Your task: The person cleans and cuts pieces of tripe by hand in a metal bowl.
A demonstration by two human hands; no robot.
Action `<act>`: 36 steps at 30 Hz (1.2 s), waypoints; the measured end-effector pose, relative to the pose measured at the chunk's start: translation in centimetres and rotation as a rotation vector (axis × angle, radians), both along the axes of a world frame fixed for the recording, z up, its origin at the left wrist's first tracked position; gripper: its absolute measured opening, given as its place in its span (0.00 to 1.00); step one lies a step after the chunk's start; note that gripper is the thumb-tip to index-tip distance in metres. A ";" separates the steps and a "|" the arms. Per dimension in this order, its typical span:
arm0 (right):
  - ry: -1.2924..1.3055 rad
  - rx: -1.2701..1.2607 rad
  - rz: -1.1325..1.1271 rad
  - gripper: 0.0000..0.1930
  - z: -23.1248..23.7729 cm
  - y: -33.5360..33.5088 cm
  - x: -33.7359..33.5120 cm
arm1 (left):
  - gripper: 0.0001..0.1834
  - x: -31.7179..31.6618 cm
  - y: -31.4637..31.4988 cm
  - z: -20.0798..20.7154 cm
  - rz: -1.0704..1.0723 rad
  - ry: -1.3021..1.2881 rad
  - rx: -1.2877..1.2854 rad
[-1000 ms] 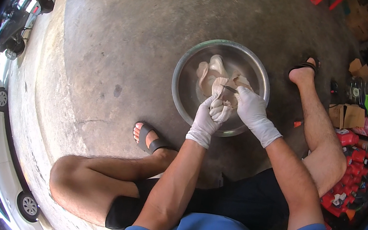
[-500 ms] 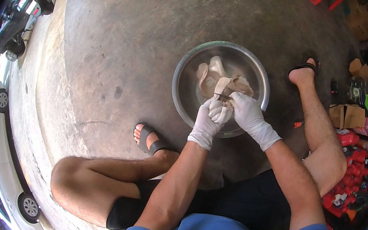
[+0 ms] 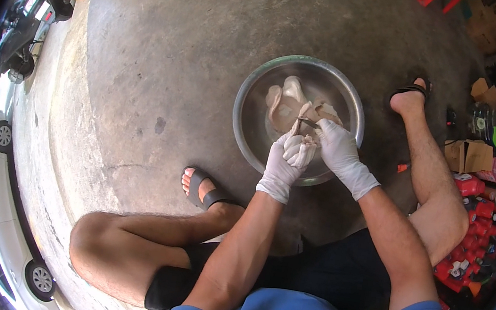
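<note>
Over the near side of a round metal basin (image 3: 240,129), both my hands work in white gloves. My left hand (image 3: 286,161) is closed, its fingers curled round the lower end of a pale, soft, fleshy piece (image 3: 300,123) that stands up out of the grip. With closed fingers, my right hand (image 3: 337,146) holds a small dark, thin tool (image 3: 309,123) against that piece; whether it is a knife or another tool cannot be made out. Larger pale, folded, wet-looking pieces (image 3: 282,112) lie in the basin beyond my hands.
The basin stands on a concrete floor (image 3: 165,64) between my sandalled feet. On the right are an opened cardboard box (image 3: 467,155), red bottles (image 3: 476,227) and other stacked goods. A white car (image 3: 0,206) is parked at the far left.
My right hand has shifted slightly right with the tool, which now angles differently across the piece. The upright pale piece has narrowed and turned in my left hand.
</note>
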State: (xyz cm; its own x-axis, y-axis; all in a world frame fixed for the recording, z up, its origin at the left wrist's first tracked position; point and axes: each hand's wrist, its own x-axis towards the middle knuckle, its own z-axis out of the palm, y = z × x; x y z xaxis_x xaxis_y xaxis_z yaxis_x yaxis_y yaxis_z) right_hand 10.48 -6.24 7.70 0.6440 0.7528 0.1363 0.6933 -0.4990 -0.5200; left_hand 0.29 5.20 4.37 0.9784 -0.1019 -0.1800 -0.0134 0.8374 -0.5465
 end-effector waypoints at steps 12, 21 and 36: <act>-0.016 -0.101 -0.066 0.07 -0.6 -0.1 1.0 | 0.23 -0.3 0.1 -1.3 -0.059 0.165 0.152; 0.148 -0.555 -0.139 0.09 -1.1 0.5 1.1 | 0.10 0.8 0.8 -4.9 -0.143 0.710 1.332; 0.116 -0.418 0.039 0.07 -2.5 2.5 -1.0 | 0.11 -0.3 1.8 -5.5 -0.251 0.482 1.260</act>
State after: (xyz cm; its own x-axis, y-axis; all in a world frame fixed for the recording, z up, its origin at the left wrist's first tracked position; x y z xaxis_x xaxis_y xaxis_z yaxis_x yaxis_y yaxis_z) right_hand 9.46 -3.75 5.23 0.6069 0.7522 -0.2567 0.6650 -0.6574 -0.3542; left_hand -0.01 7.05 -1.11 0.7726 0.2191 -0.5959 0.2408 0.7673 0.5943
